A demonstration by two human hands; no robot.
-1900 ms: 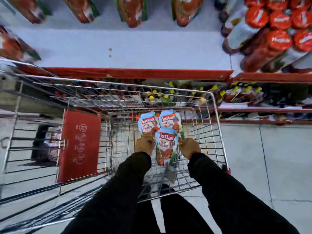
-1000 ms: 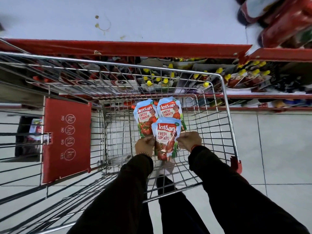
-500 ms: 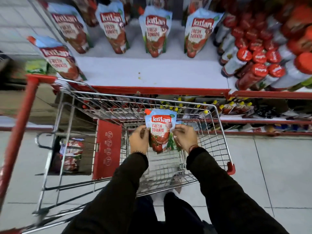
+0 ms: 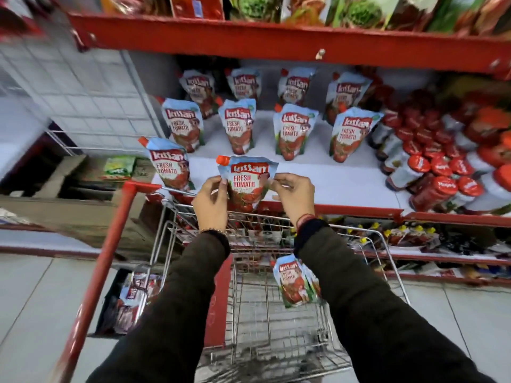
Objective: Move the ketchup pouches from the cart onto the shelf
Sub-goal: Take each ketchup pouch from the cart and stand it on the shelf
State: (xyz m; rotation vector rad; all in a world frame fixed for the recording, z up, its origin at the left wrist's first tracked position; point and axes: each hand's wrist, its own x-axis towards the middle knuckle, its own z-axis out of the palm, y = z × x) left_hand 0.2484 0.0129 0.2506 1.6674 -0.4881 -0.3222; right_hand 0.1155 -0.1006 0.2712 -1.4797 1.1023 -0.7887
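Observation:
I hold one ketchup pouch (image 4: 246, 183), light blue with a red cap, upright over the front edge of the white shelf (image 4: 337, 186). My left hand (image 4: 211, 201) pinches its left side and my right hand (image 4: 294, 196) pinches its right side. Several like pouches (image 4: 237, 125) stand in rows on the shelf behind it, and one (image 4: 170, 167) stands at the shelf's front left. Down in the wire cart (image 4: 276, 327) two more pouches (image 4: 293, 283) stand against its right side, partly hidden by my right sleeve.
Red-capped sauce bottles (image 4: 439, 172) crowd the shelf's right part. A red shelf (image 4: 276, 40) with packets runs overhead. Lower shelves (image 4: 442, 244) hold small yellow-capped items. The cart's red handle bar (image 4: 110, 244) slants on the left, with a box of packets (image 4: 132, 302) on the floor beside it.
Both hands have lifted the pouch out of the cart and up to the shelf's front edge. My view has tilted up, showing more of the shelf.

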